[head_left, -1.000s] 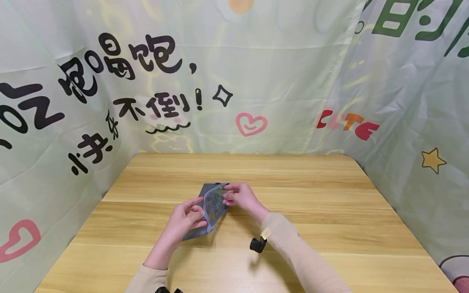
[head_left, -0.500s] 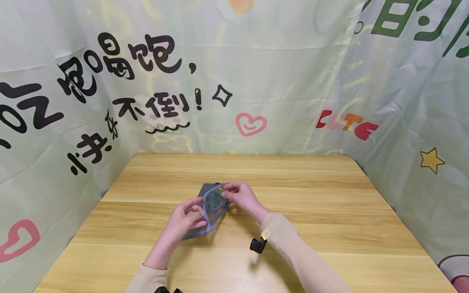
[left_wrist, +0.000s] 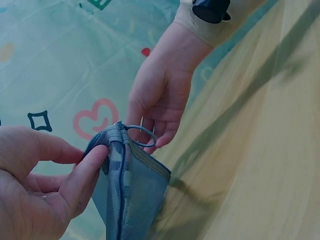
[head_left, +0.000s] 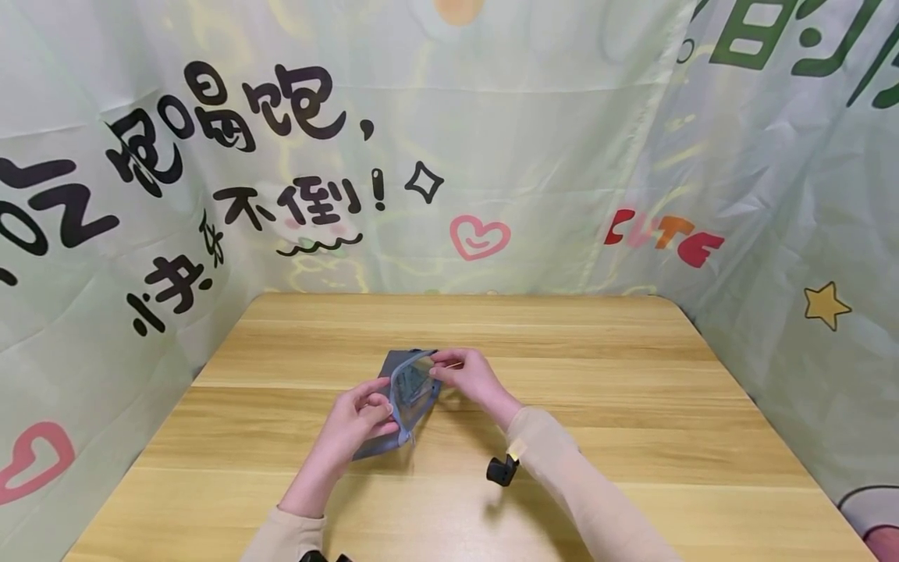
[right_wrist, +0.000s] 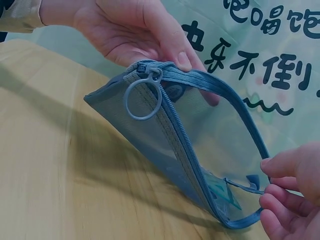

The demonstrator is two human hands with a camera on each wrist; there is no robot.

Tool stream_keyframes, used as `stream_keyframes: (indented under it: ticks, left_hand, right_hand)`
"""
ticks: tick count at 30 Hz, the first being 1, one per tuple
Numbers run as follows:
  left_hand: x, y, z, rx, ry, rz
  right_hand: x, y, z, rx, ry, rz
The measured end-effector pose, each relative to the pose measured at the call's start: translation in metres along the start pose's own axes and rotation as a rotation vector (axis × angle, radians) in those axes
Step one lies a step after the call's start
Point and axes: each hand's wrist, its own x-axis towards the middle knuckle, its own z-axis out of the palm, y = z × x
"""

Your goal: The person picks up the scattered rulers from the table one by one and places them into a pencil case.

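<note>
A blue-grey zip pouch (head_left: 413, 400) with see-through mesh sides is held up on the table, its mouth spread wide. My left hand (head_left: 357, 420) pinches the zipper edge on the near left side, thumb against fingers. At the far right corner of the mouth, my right hand (head_left: 469, 378) pinches the rim between thumb and fingers. A ring-shaped zipper pull (right_wrist: 143, 99) hangs at the end of the zip in the right wrist view. Low inside the pouch, a flat teal piece (right_wrist: 224, 194) shows; its kind is unclear.
The wooden table (head_left: 597, 375) spreads around the pouch. Printed cloth walls (head_left: 534, 156) enclose its back and sides. A small black camera (head_left: 502, 470) is strapped at the right wrist.
My right hand has shifted slightly to the right, and the pouch's mouth has tilted a little with it. My left hand keeps its hold in nearly the same place.
</note>
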Motion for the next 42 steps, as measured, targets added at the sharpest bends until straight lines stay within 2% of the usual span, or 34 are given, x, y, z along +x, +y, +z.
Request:
stream_keyframes:
  ticks: [9, 15, 25, 36, 42]
  left_hand:
    - [0.002, -0.002, 0.006, -0.005, 0.037, 0.021]
    - [0.006, -0.004, 0.011, 0.027, 0.046, 0.042]
    - [0.011, -0.003, 0.013, 0.042, 0.034, 0.008]
    - [0.012, -0.01, 0.017, 0.055, -0.013, 0.029]
    - [0.014, -0.015, 0.02, 0.067, -0.065, 0.049]
  right_hand:
    - [-0.004, 0.004, -0.014, -0.053, 0.042, 0.003]
    - [-0.011, 0.006, -0.025, -0.093, 0.046, 0.006]
    - [-0.026, 0.01, -0.043, -0.133, 0.052, 0.008]
    - [-0.044, 0.017, -0.059, -0.093, 0.019, 0.01]
    - [-0.053, 0.018, -0.071, -0.142, -0.012, -0.027]
